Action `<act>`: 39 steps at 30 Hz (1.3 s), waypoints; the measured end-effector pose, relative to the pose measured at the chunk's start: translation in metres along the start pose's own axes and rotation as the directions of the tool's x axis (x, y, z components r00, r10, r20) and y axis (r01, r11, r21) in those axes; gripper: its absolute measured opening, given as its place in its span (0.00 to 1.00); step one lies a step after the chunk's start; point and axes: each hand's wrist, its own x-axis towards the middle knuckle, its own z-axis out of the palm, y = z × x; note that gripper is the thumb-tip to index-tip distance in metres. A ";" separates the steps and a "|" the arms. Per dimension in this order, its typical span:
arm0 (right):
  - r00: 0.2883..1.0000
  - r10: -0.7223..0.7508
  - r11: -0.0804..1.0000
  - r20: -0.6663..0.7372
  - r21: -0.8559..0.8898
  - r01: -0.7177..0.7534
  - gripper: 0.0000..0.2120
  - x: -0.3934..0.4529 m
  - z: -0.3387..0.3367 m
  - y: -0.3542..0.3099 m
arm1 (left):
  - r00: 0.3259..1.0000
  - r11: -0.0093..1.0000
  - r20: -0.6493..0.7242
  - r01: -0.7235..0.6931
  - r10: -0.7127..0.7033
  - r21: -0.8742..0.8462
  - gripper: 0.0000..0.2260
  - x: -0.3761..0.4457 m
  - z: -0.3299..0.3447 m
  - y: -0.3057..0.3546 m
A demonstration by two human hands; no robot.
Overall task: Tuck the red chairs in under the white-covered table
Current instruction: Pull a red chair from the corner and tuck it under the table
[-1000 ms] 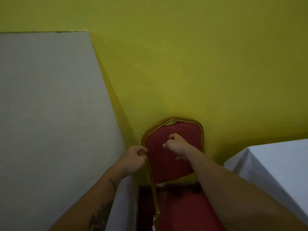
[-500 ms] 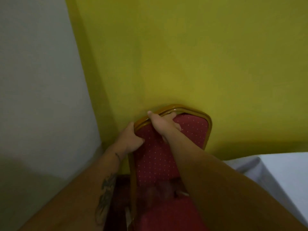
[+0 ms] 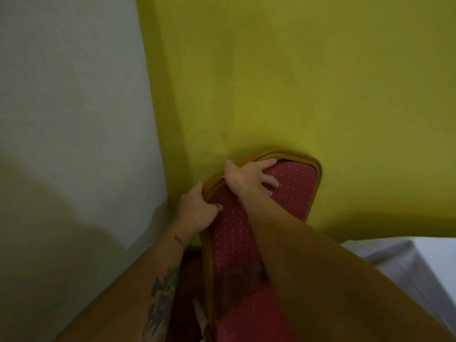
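Note:
A red chair (image 3: 293, 193) with white dots and a gold frame stands close in front of me, its back toward a yellow wall. My left hand (image 3: 197, 211) grips the left edge of the backrest frame. My right hand (image 3: 246, 176) holds the top left of the backrest, thumb behind the gold rim and fingers spread on the red padding. The red seat (image 3: 249, 314) shows below my arms. A corner of the white-covered table (image 3: 407, 257) lies at the lower right, beside the chair.
A yellow wall (image 3: 296, 82) rises right behind the chair. A white cloth surface (image 3: 69, 119) fills the left side, close to the chair's left edge. Dark floor (image 3: 190, 265) shows in the narrow gap between them.
The view has swung left and closer to the chair. My right hand has moved from the padding up to the top rim, and my left hand has closed on the left frame edge.

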 end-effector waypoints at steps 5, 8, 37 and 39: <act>0.992 0.008 1.000 0.125 -0.011 -0.007 0.57 -0.022 -0.001 0.007 | 0.996 0.988 -0.026 0.079 -0.083 -0.133 0.15 -0.035 -0.008 -0.019; 0.983 -0.040 0.998 0.178 -0.044 0.049 0.57 -0.040 -0.009 0.021 | 0.995 0.982 -0.036 0.089 -0.096 -0.164 0.17 -0.064 -0.006 -0.028; 0.843 -0.180 0.971 0.507 -0.048 0.236 0.59 -0.277 -0.123 0.257 | 0.936 0.905 0.308 0.027 -0.172 0.424 0.21 -0.293 0.043 0.066; 0.844 -0.185 0.966 0.504 -0.063 0.249 0.60 -0.285 -0.131 0.267 | 0.928 0.904 0.322 0.033 -0.186 0.426 0.17 -0.305 0.043 0.067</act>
